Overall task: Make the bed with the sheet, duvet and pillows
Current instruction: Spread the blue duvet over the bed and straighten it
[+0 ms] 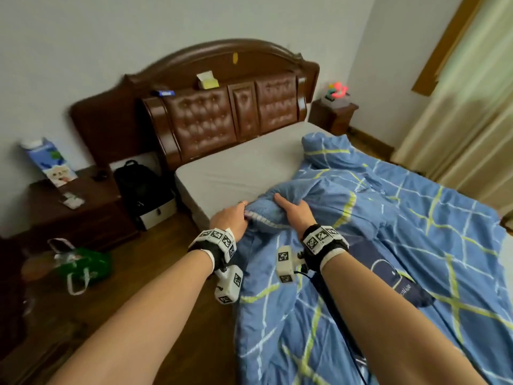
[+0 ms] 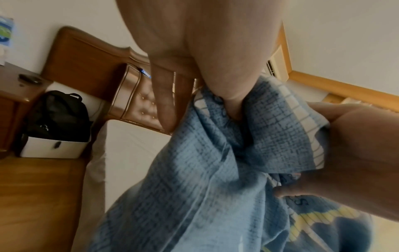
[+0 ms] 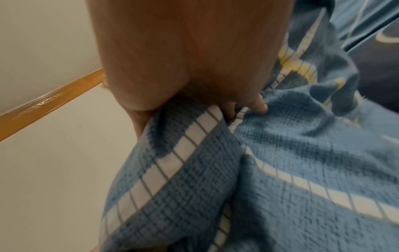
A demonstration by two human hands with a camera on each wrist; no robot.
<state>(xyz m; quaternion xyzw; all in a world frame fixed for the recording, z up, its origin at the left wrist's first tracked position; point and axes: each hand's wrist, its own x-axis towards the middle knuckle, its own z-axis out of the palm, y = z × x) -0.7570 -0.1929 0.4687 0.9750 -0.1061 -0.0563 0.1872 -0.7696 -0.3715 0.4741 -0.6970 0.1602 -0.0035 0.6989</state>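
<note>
A blue duvet (image 1: 388, 245) with white and yellow-green stripes lies rumpled over the right and near part of the bed. A grey fitted sheet (image 1: 241, 168) covers the bare mattress by the headboard. My left hand (image 1: 231, 218) grips the duvet's bunched near edge (image 2: 215, 153) at the bed's left side. My right hand (image 1: 295, 211) grips the same bunched edge (image 3: 194, 162) just to the right, thumb on top, fingers curled under the fabric. A dark navy pillow (image 1: 399, 282) lies on the duvet beside my right forearm.
A brown wooden headboard (image 1: 222, 112) stands at the far end. A black backpack (image 1: 141, 184) on a white box sits between the bed and a dark nightstand (image 1: 63, 212). A green bag (image 1: 83, 265) lies on the wooden floor. Curtains (image 1: 472, 120) hang on the right.
</note>
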